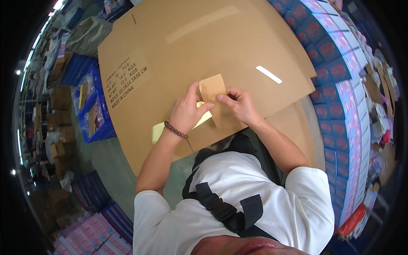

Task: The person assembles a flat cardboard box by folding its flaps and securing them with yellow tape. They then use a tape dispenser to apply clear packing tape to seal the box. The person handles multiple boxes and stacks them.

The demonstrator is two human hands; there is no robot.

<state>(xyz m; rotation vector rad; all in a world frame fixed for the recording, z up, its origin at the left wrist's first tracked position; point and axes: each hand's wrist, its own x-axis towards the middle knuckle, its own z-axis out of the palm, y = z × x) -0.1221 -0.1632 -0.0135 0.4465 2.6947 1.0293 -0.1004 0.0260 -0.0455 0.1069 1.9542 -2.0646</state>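
Note:
A small rectangular piece of brown cardboard [212, 87] is raised just above a large flat cardboard sheet [178, 63]. My right hand [241, 106] pinches its right edge between thumb and bent fingers. At its left side, my left hand [186, 111] has its fingers curled behind the piece and its thumb near the front. A dark bead bracelet [175, 130] circles my left wrist. Under that hand lies a pale yellow paper strip [158, 132], partly hidden by the wrist. Farther right on the sheet rests a narrow white strip [268, 74] with a small hole near one end.
Stacked blue and pink boxes [340, 108] form a wall along the right of the cardboard. To the left, blue plastic crates [98, 119] stand on the floor. Pink boxes [87, 236] are piled at lower left. A grey plastic bag [90, 36] sits at the far left.

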